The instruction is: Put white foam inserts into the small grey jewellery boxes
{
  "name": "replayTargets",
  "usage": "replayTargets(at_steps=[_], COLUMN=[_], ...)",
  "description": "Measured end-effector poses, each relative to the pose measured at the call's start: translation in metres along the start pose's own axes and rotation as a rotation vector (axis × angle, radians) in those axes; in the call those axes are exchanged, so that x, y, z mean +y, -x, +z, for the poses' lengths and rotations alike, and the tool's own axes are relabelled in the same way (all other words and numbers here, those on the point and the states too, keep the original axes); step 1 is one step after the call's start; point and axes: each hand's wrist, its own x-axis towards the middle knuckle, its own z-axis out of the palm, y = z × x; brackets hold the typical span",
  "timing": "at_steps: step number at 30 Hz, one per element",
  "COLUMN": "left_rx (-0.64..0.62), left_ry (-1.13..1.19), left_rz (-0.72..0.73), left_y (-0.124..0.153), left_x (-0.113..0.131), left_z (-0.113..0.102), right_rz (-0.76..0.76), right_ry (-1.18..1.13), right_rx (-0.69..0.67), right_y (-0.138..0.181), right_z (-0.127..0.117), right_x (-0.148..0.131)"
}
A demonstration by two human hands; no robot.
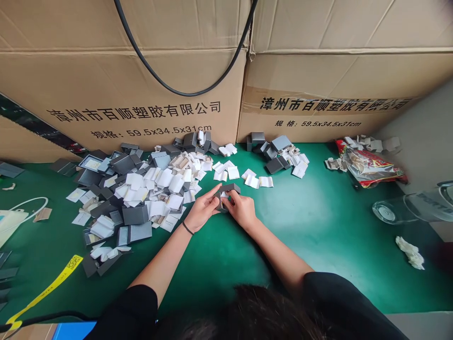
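Both my hands meet over the green table [311, 222] and hold one small dark grey box [229, 189]. My left hand [201, 210] pinches its left side, with a black band on the wrist. My right hand [241, 208] grips its right side, fingers curled round it. The box looks partly open, with a bit of white showing inside. Just left of my hands lies a big heap of white paper cards [166, 182] mixed with grey boxes [136, 215].
Two large cardboard cartons [148, 80] stand along the back, a black cable [177, 87] hanging across them. A smaller pile of grey boxes [278, 153] lies behind. A red snack bag [368, 165], a clear tape roll [385, 212] and crumpled tissue [410, 252] sit right; a yellow tape strip [46, 288] lies left.
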Motion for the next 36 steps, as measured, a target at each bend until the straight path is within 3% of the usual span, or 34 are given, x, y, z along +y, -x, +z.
replayTargets(at_steps=[15, 24, 32, 36], left_rx=[-0.003, -0.001, -0.056, -0.080], left_ry=[-0.012, 0.018, 0.127, 0.140], left_rz=[-0.001, 0.016, -0.010, -0.009], left_y=[-0.002, 0.001, -0.006, -0.007], left_x=[-0.002, -0.004, -0.001, -0.002], left_z=[-0.002, -0.001, -0.007, -0.011], right_rz=[0.067, 0.125, 0.089, 0.091], right_ry=[-0.082, -0.090, -0.124, -0.113], right_rx=[-0.065, 0.053, 0.013, 0.060], right_y=[-0.001, 0.003, 0.000, 0.000], right_z=[-0.005, 0.000, -0.003, -0.001], right_x=[-0.004, -0.007, -0.005, -0.006])
